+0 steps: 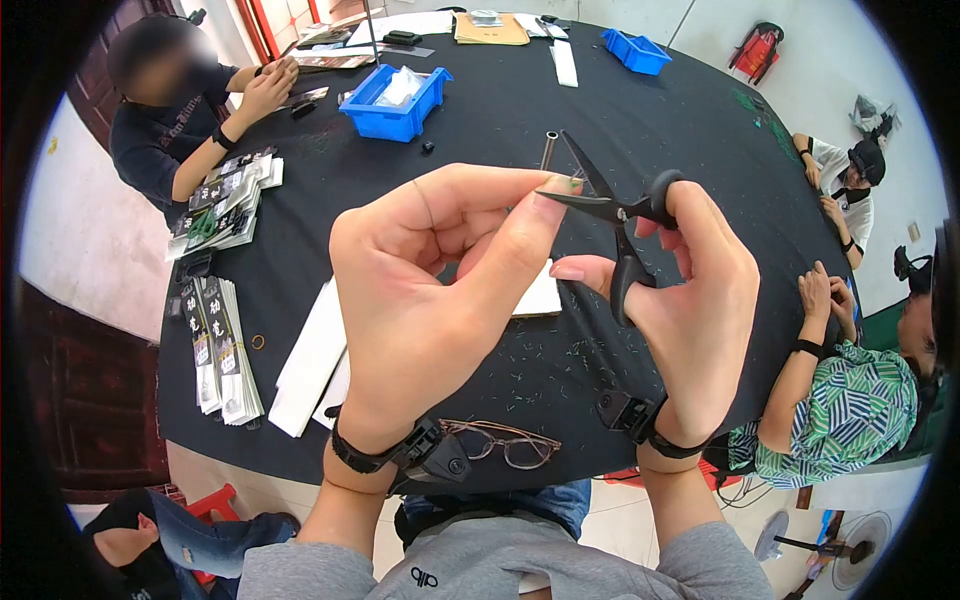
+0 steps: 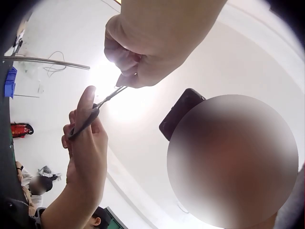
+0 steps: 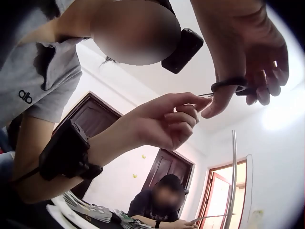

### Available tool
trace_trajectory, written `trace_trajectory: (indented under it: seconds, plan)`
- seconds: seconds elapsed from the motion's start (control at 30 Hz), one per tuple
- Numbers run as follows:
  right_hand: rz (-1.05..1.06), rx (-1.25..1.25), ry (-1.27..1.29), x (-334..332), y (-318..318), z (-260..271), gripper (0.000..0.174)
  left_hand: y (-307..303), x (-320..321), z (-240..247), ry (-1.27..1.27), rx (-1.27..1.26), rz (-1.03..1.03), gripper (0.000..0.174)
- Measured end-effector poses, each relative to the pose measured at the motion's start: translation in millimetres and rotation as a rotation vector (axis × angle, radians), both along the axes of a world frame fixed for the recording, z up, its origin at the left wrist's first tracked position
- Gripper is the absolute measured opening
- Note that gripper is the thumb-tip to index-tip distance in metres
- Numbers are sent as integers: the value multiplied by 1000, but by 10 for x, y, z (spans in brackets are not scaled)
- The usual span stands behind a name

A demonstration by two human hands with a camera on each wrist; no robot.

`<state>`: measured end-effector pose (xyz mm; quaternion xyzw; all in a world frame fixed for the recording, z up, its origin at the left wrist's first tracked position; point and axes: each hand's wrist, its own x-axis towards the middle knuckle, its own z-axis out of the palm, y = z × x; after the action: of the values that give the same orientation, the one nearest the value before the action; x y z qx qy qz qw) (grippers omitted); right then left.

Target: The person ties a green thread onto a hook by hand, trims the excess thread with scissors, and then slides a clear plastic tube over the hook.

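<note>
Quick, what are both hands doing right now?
Left hand: closed, pinching a tiny greenish thing, too small to name.
Right hand: closed, holding open black scissors.

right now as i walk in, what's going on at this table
Someone in a grey shirt has black scissors in the right hand, raised above a black-covered table. The blades are open beside the left hand, whose thumb and index finger pinch something tiny with a bit of green, too small to identify; whether the blades touch it is unclear. Small clippings lie scattered on the table, and eyeglasses lie near its closest edge.
</note>
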<state>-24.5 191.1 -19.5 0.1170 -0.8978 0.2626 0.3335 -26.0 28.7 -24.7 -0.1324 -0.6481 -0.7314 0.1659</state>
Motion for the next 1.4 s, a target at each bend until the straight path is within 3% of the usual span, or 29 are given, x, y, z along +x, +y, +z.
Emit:
trace_trajectory:
  seconds: [0.63, 0.8, 0.87, 1.07, 1.2, 1.3, 1.4]
  plan:
    - [-106, -73, 2, -6, -31, 11, 52, 9, -28, -5, 11, -13, 0, 13]
    - [-150, -229, -27, -12, 79, 61, 38, 14, -30, 48, -58, 12, -25, 14]
    - [-191, -238, -186, -2, 180, 115, 25, -13, -68, 32, -103, 88, -113, 17]
    - [-5, -242, -181, -96, 466, -27, 16, -140, -112, 33, -220, 234, -328, 23]
    - [24, 167, -434, -34, 439, 100, 38, -155, -134, -11, -231, 362, -428, 21]
    - [157, 245, -510, -49, 381, 24, 29, -159, -128, -24, -237, 392, -474, 21]
    - [141, 264, -506, -55, 338, -3, 30, -154, -114, -18, -225, 367, -444, 21]
